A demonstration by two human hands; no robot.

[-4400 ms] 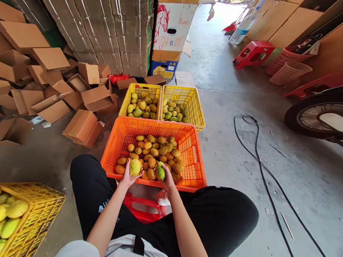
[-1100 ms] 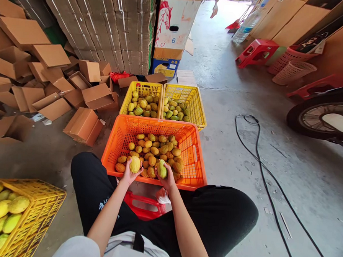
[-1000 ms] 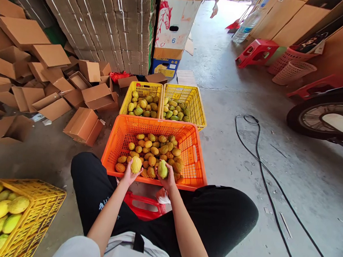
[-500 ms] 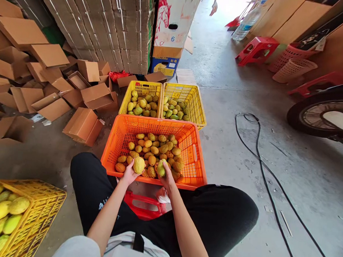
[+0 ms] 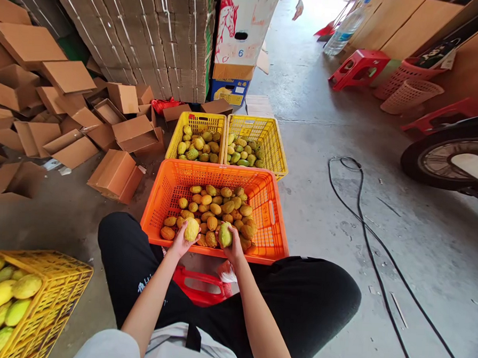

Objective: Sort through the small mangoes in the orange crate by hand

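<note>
My left hand [image 5: 181,243] is closed round a pale yellow, bumpy, rounded fruit [image 5: 191,230]. In my right hand [image 5: 233,249] sits a greener fruit [image 5: 225,235] of similar size, gripped from the right side. Both hands hover over the near part of an orange plastic crate [image 5: 279,213], a short distance apart. Inside that crate lie several oval, yellow-orange to brownish fruits [image 5: 215,209]. The exact kind of fruit is not clear. My fingers are partly hidden behind what they hold.
Beyond the orange crate stand two yellow crates [image 5: 279,143] with greener fruits. Another yellow crate [image 5: 57,292] of long yellow-green fruits is at lower left. Loose cardboard boxes [image 5: 111,175] pile up on the left. A black cable [image 5: 360,206] crosses the floor near a wheel [image 5: 428,154].
The yellow fruit has shifted slightly left and turned in my left hand. The greenish fruit has been turned in my right hand, showing more of its green side. The crates stay put.
</note>
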